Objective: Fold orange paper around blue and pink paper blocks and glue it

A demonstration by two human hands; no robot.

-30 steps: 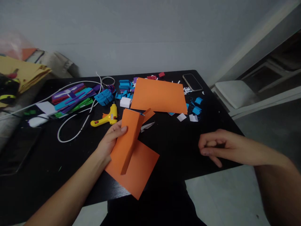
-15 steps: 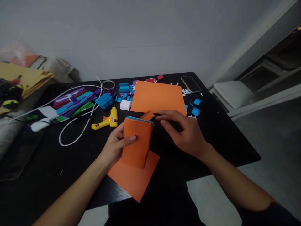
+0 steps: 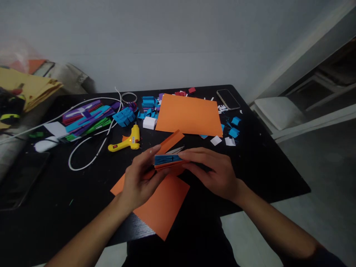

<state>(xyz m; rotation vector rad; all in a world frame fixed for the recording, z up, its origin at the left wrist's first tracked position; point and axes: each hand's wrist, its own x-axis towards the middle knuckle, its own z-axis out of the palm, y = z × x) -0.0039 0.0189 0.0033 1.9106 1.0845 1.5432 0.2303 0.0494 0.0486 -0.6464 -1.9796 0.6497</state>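
While the left hand [image 3: 139, 181] held the piece by itself half a second ago, with its broad orange face toward us, we now see both hands on the flat orange card packet of thin blue paper layers [image 3: 166, 160], its layered end tipped into view. The left hand pinches its left side, thumb in front and fingers behind. The right hand [image 3: 215, 171], then just beside it, has closed in and pinches the right side between thumb and fingertips. For the work in hand, we judge this gives a steadier two-sided hold and leaves the blue edges easy to check. The packet is held up off the black wooden table [image 3: 258, 174], above the part toward the near edge. Below it lies a loose flat orange paper sheet [image 3: 164, 209], one corner seeming to jut past that edge; we cannot tell whether the orange corner left of the left hand belongs to it. Just behind the packet are a folded narrow orange paper strip [image 3: 172, 141] and pointed metal scissor blades [image 3: 176, 150]; a large rectangular orange sheet [image 3: 190, 115] lies toward the far edge, unmoved.
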